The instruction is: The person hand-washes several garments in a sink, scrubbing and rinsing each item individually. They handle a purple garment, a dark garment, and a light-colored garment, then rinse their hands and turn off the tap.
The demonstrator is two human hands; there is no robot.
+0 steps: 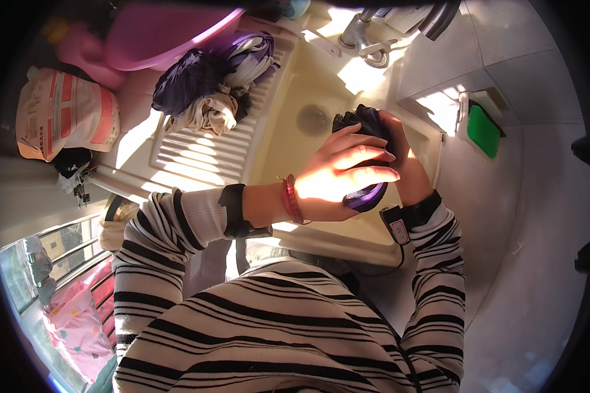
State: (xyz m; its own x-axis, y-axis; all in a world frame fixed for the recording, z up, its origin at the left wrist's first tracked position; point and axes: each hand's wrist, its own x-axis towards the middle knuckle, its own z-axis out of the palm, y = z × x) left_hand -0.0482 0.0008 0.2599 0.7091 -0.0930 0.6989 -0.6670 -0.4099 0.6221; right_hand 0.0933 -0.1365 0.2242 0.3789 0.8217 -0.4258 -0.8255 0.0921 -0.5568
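Above the cream laundry sink (285, 147), my left hand (339, 169) lies over a bunched black and purple cloth (366, 118), its fingers spread across it. On the cloth's far right side, my right hand (403, 152) grips it, with part of that hand hidden behind the bundle. A purple edge of the cloth (371, 196) pokes out below my left fingers. The drain (312, 120) shows at the bottom of the sink, left of the cloth.
Crumpled dark, beige and purple-white garments (206, 86) lie on the ribbed washboard (201, 157). Behind them are a pink basin (172, 34) and a detergent pouch (69, 115). A metal faucet (366, 39) stands at the back. A green sponge (484, 131) is by the tiled wall (496, 206).
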